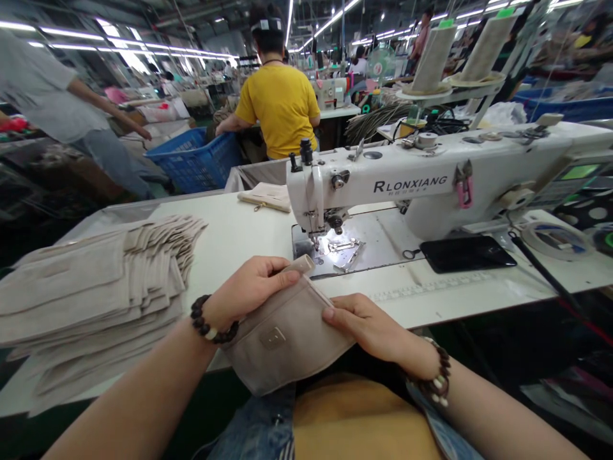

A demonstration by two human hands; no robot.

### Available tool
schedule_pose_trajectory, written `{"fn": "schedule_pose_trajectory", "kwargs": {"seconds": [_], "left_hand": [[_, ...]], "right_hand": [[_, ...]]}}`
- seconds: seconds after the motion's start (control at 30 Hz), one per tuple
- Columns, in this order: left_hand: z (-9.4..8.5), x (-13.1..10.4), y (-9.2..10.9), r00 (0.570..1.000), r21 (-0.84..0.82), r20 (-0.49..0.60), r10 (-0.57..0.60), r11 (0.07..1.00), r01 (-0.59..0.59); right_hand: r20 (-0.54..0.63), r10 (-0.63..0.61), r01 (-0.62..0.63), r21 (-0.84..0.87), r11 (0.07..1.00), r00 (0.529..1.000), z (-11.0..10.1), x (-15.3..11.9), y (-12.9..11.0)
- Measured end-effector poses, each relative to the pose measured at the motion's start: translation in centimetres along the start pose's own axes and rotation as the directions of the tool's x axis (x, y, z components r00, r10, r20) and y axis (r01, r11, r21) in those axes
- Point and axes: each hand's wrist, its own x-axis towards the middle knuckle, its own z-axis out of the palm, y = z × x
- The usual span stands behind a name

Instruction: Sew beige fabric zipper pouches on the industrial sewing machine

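A beige fabric piece (292,338) with a small sewn patch hangs between my hands at the table's front edge. My left hand (256,284) grips its upper left corner, thumb on top, beside a rolled end of the fabric. The upper right edge is pinched by my right hand (361,319), between thumb and fingers. Just beyond the fabric stands a white sewing machine (373,182), its needle area over a metal plate (378,236). A tall stack of similar beige pieces (96,287) lies to the left.
Behind the needle area is a beige pouch (268,195). A black phone (467,254), a ruler (431,285) and a tape roll (555,239) lie at right. Thread cones (433,57) stand behind. Beyond are a blue basket (196,160) and a person in yellow (278,102).
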Motion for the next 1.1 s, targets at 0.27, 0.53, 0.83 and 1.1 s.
{"fn": "schedule_pose_trajectory", "kwargs": {"seconds": [0.27, 0.53, 0.83, 1.1], "left_hand": [[-0.1, 1.2, 0.1, 0.997, 0.298, -0.041, 0.06, 0.953, -0.046], [-0.5, 2.4, -0.2, 0.993, 0.216, 0.12, 0.006, 0.976, -0.032], [-1.2, 4.5, -1.1, 0.991, 0.533, 0.113, 0.067, 0.838, -0.117], [-0.8, 9.3, -3.1, 0.977, 0.688, 0.164, 0.135, 0.694, -0.212]], "right_hand": [[0.004, 0.023, -0.024, 0.112, 0.993, 1.0, 0.2, 0.6, 1.7], [-0.016, 0.067, -0.065, 0.076, 0.995, 0.998, 0.6, 1.1, 2.3], [-0.234, 0.019, 0.002, 0.088, 0.996, 0.972, 0.3, 1.8, 3.5], [-0.158, -0.038, -0.029, -0.403, 0.915, 0.987, -1.1, 3.3, 2.3]]}}
